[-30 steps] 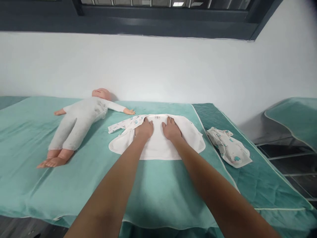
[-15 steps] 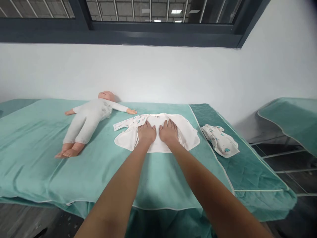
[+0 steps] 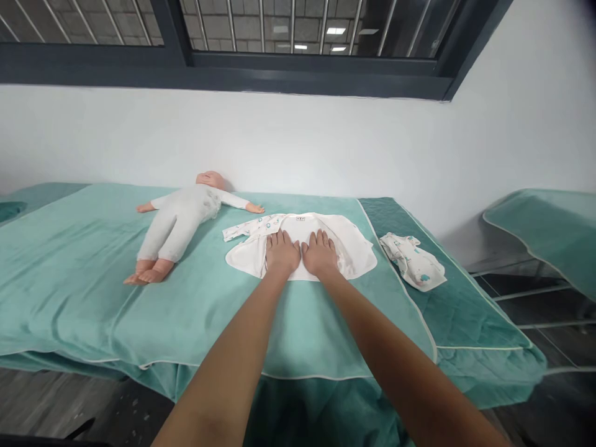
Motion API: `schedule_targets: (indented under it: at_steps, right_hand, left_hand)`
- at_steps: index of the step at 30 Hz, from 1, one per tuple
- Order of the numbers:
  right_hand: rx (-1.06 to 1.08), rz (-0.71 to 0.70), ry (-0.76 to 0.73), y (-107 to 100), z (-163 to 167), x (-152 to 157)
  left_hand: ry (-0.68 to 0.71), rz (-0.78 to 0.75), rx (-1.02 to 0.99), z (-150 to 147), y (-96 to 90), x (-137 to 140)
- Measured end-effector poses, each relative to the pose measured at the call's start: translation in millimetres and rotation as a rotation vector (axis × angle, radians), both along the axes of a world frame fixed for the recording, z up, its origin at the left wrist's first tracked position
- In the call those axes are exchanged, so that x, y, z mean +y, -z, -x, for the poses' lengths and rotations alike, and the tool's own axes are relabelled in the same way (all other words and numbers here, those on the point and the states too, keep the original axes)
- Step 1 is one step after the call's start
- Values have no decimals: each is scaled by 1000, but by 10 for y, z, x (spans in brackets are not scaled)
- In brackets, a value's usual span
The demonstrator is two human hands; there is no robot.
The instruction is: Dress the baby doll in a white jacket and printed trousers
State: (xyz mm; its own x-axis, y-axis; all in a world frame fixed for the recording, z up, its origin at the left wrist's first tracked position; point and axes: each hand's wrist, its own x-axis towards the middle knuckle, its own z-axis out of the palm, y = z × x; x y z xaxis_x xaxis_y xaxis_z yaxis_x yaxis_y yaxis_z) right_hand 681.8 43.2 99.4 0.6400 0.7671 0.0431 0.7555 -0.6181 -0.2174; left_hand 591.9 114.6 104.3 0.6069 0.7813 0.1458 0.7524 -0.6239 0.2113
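A white baby top (image 3: 356, 245) lies opened out on the green bed cover, its inner side up and a label at the neckline. One printed sleeve stretches out to the left; the right sleeve does not show. My left hand (image 3: 282, 253) rests flat on the middle of the top, fingers stretched forward. Beside it, my right hand (image 3: 320, 251) also lies flat on the cloth, the two thumbs close together. Neither hand grips anything. To the left, a baby doll (image 3: 184, 214) in a white suit lies on its back, arms spread.
A folded printed baby garment (image 3: 414, 261) lies on the darker quilted mattress (image 3: 470, 310) at the right. The green cover (image 3: 84, 267) spreads over the bed. Behind stand a white wall (image 3: 298, 143) and a barred window. A metal rack (image 3: 531, 295) with green cloth is at far right.
My hands have slid slightly together on the top, thumbs now nearer each other. The view has shifted a little, so the doll appears farther right.
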Motion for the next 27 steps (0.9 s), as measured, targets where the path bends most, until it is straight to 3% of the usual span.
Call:
schedule_targets:
  at_steps: [11, 16, 18, 22, 27]
  right_hand:
    - [-42, -13, -31, 3, 142, -228]
    - [-86, -6, -74, 19, 257, -410]
    - [-88, -20, -112, 13, 298, -488]
    - [18, -48, -174, -34, 340, -548]
    - [240, -265, -238, -150, 362, -171]
  left_hand:
    - [15, -16, -96, 129, -15, -94]
    - [159, -190, -346, 461, -96, -52]
    - [94, -249, -384, 664, -121, 31]
    - [-218, -200, -362, 1026, -105, 195]
    - [-438, -151, -329, 1191, -47, 262]
